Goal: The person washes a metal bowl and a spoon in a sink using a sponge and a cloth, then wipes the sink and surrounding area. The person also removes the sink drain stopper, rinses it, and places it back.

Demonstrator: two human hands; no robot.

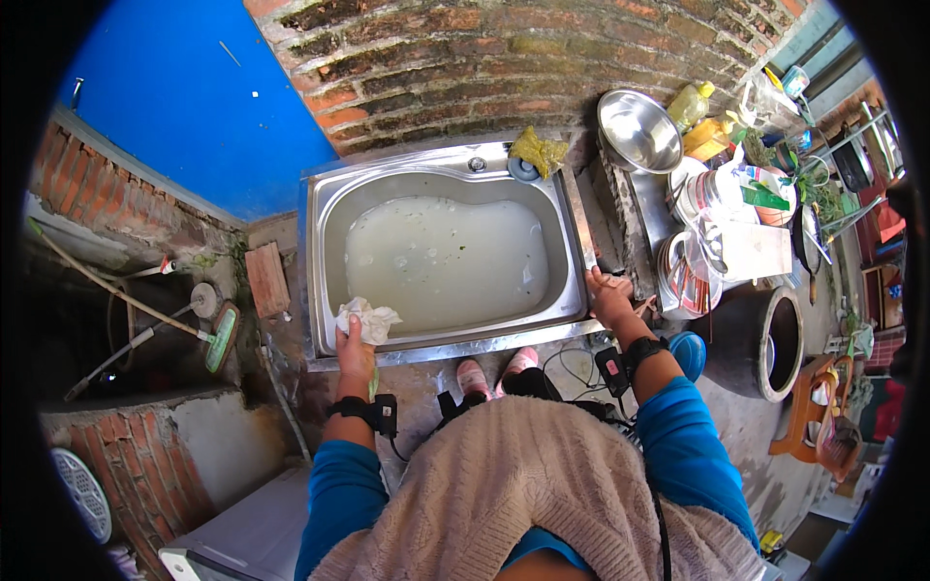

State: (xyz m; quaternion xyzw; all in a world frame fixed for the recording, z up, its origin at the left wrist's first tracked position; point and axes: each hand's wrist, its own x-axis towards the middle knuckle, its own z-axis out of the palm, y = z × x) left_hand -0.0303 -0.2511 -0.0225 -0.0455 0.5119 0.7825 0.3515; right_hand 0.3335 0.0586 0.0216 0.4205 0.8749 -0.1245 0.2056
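Observation:
Before me is a stainless steel sink (436,340) holding cloudy water (450,254) with small green bits and a few bubbles in it. My left hand (354,356) grips a crumpled white cloth (368,321) at the sink's front left corner. At the front right corner, my right hand (609,294) rests against the sink's outer edge; its fingers are partly hidden, and I cannot tell whether they grip the rim. A yellow mesh scouring pad (539,151) lies on the back right of the rim, over a grey round sink stopper (522,170).
A steel bowl (639,131), stacked dishes (701,192), chopsticks (697,290) and a white cutting board (755,250) crowd the right counter. Below stand a large dark ceramic jar (748,341) and a blue bucket (686,354). A green-headed brush (221,338) leans at left. Behind rises a brick wall (465,72).

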